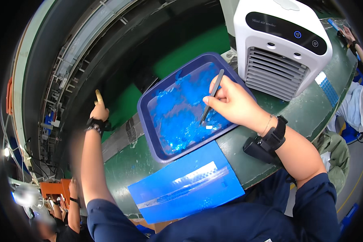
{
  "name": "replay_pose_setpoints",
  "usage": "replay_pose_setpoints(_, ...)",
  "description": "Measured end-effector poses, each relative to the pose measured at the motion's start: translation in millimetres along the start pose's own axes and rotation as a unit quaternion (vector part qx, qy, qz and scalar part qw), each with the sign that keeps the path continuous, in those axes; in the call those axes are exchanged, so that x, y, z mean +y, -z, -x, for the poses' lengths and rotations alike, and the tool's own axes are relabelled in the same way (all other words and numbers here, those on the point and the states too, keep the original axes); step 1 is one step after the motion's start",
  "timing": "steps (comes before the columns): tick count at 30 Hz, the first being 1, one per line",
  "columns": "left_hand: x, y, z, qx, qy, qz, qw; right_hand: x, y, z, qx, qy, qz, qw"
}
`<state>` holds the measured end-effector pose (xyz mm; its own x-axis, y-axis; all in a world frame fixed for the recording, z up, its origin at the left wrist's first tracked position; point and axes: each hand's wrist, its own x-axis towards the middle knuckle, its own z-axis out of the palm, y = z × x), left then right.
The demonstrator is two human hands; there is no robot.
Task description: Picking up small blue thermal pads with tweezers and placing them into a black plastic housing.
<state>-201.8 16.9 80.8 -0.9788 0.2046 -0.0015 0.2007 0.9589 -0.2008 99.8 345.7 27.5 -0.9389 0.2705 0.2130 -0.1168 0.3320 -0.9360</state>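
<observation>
My right hand point(234, 101) grips black tweezers point(216, 86) between thumb and fingers. They slant down into a dark blue plastic tray point(149, 133), where bright blue, shiny material point(177, 125) lies spread over the bottom. Close to the tweezers' tips is a small white rectangular piece point(209, 127). My left hand point(99, 111) is out to the left of the tray, over the dark strip beyond the table. One finger points away from me and has a yellowish cover; the other fingers are partly hidden, and nothing shows in them.
A white air cooler point(282, 44) stands right behind the tray. On the green table point(121, 177), a blue sheet with glossy tape point(185, 185) lies in front. A black object point(256, 151) sits below my right wrist. Other people's arms point(74, 209) appear at lower left and far right.
</observation>
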Motion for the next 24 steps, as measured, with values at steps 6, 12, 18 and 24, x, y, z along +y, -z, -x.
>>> replay_pose_setpoints(6,83.2,-40.8,-58.7,0.268,-0.232,-0.158,0.922,3.6,-2.5,-2.1,-0.054,-0.023,-0.079,0.995)
replay_pose_setpoints(12,80.4,-9.3,-40.9,0.263,-0.252,0.024,0.931,-2.0,-4.3,1.3,-0.048,-0.007,-0.100,0.994)
replay_pose_setpoints(18,14.2,70.0,57.6,0.411,-0.163,0.408,0.798,6.0,-6.2,-1.9,-0.060,0.010,-0.056,0.997)
replay_pose_setpoints(24,44.3,76.5,235.2,-0.012,-0.039,0.752,0.658,-20.6,6.9,2.3,-0.187,0.106,-0.163,0.963)
